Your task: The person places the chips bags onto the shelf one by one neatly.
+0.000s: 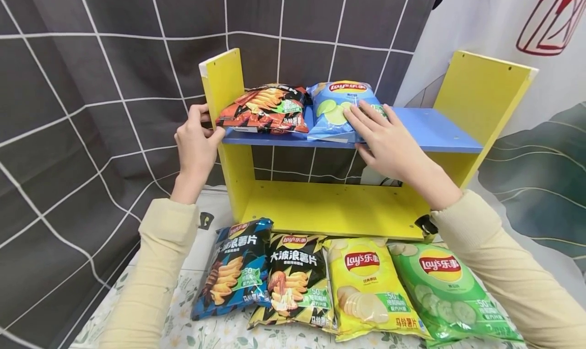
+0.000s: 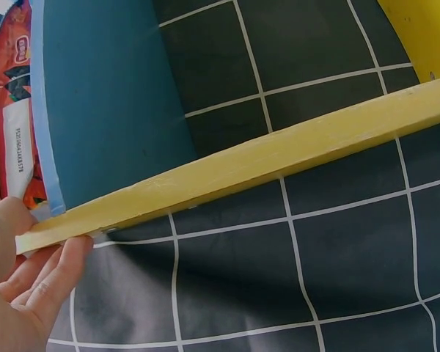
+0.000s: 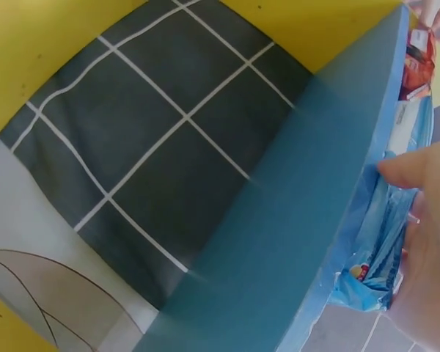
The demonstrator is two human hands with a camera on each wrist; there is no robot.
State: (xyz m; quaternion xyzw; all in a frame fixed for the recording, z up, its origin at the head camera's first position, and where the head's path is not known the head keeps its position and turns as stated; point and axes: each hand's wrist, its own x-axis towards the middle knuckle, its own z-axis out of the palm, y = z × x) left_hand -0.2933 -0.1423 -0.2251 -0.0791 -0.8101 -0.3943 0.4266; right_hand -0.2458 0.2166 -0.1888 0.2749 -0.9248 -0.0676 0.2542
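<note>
My left hand (image 1: 197, 144) grips the front edge of the shelf's yellow left side panel (image 1: 223, 79); in the left wrist view the thumb and fingers lie on opposite sides of it. Beside that panel, a red and black bag of potato chips (image 1: 267, 107) lies on the blue shelf board (image 1: 430, 130). To its right is a light blue bag of lime potato chips (image 1: 331, 110). Across this bag's right part rests my right hand (image 1: 389, 144), fingers extended over it. In the right wrist view the thumb is at the front edge of the blue board.
In front of the shelf lie a dark blue chip bag (image 1: 235, 267), a black and gold one (image 1: 295, 283), a yellow one (image 1: 373, 288) and a green one (image 1: 450, 293) on a flowered cloth (image 1: 183, 298). A dark checked curtain (image 1: 114, 74) hangs behind and at left.
</note>
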